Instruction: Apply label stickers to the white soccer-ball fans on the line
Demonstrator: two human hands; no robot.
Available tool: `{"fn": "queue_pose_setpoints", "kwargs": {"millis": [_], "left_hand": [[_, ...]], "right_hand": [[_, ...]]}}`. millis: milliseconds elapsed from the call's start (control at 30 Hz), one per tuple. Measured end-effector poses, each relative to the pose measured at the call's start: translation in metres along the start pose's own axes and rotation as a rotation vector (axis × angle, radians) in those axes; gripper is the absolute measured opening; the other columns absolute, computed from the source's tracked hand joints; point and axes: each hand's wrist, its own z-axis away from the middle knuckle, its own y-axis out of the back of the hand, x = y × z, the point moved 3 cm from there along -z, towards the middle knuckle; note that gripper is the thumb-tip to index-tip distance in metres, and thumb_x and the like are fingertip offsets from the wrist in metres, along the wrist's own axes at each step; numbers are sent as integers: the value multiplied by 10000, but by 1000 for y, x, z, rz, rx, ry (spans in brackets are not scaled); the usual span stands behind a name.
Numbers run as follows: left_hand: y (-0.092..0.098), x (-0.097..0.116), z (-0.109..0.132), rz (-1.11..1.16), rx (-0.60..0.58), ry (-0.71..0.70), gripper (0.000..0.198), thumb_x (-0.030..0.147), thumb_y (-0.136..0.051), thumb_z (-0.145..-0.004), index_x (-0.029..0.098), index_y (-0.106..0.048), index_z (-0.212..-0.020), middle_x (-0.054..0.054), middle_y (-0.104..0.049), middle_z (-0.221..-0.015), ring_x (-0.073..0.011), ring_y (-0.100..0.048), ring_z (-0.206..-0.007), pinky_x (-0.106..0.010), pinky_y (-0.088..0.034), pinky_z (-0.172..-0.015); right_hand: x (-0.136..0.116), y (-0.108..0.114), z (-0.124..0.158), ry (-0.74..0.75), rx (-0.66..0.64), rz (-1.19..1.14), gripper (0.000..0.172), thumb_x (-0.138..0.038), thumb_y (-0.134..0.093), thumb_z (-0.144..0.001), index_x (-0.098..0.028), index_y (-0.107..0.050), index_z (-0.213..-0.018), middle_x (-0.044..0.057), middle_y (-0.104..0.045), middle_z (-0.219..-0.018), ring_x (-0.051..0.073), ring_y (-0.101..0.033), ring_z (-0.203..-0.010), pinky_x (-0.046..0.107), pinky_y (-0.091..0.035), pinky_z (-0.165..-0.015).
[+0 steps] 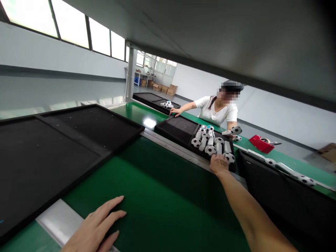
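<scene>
My left hand [98,225] is over the green surface [147,196] at the lower left, fingers apart and holding nothing. My right hand [219,163] reaches forward to the near edge of a black tray [181,127], with its fingers bent over the rim beside the football-patterned items [210,150]. Several of these white and black items lie piled in the tray's right part; its left part shows bare black lining. What my right fingertips grip is partly hidden.
A large black tray [70,134] lies at left. Across the line, a person [219,110] holds a football-patterned item [235,131]. A red holder [261,144] and another black tray [286,189] are at right. A grey panel [210,38] hangs overhead.
</scene>
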Motion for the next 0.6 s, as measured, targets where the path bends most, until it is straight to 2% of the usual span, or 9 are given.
{"fn": "queue_pose_setpoints", "kwargs": {"millis": [133,267,333,400,500,533,600], "left_hand": [[0,-5,0,-8,-40,-16,390,341,-546,-875,382,-561,-1263,-5,-452,-1451,-265,-569,-1203,-341,-517,-959],[5,-1,-6,44,-47,4,296,343,-562,-863,361,-654,-1144,-4,-532,-1383,-256,-607,-1154,-303,-534,-929],[8,1,-9,72,-59,20,249,360,-562,-864,357,-682,-1082,-2,-568,-1345,-243,-622,-1131,-302,-523,-949],[11,2,-11,114,-73,54,227,378,-557,-864,360,-695,-1044,3,-588,-1319,-240,-622,-1131,-313,-506,-976],[12,3,-16,249,-81,137,219,399,-586,-839,361,-708,-1018,1,-602,-1298,-261,-603,-1152,-333,-490,-996],[11,5,-19,325,-77,190,232,408,-618,-816,353,-710,-1022,-10,-607,-1290,-276,-604,-1146,-332,-506,-972],[10,14,-27,533,-52,386,317,418,-707,-744,320,-704,-1045,-47,-617,-1271,-312,-602,-1137,-325,-549,-891]], "right_hand": [[12,7,-1,107,-102,6,296,-310,-599,-917,-148,-589,-1163,99,-592,-1212,244,-591,-1065,463,-491,-901],[17,41,0,241,-181,-38,296,-306,-608,-911,-149,-590,-1162,96,-594,-1207,242,-596,-1055,456,-501,-888],[11,58,9,287,-201,-76,293,-308,-607,-912,-153,-590,-1160,91,-598,-1199,237,-602,-1042,453,-506,-879],[1,70,30,328,-208,-127,281,-310,-604,-914,-150,-597,-1145,89,-606,-1181,232,-608,-1028,446,-508,-873],[-16,84,84,387,-206,-226,237,-303,-594,-920,-150,-612,-1101,78,-621,-1143,224,-608,-1019,440,-502,-878],[-20,90,106,399,-201,-263,216,-290,-583,-925,-154,-613,-1091,74,-626,-1129,222,-606,-1022,438,-497,-882],[-22,104,153,416,-194,-345,183,-216,-547,-932,-140,-604,-1089,84,-629,-1095,223,-609,-1008,414,-499,-864]]}}
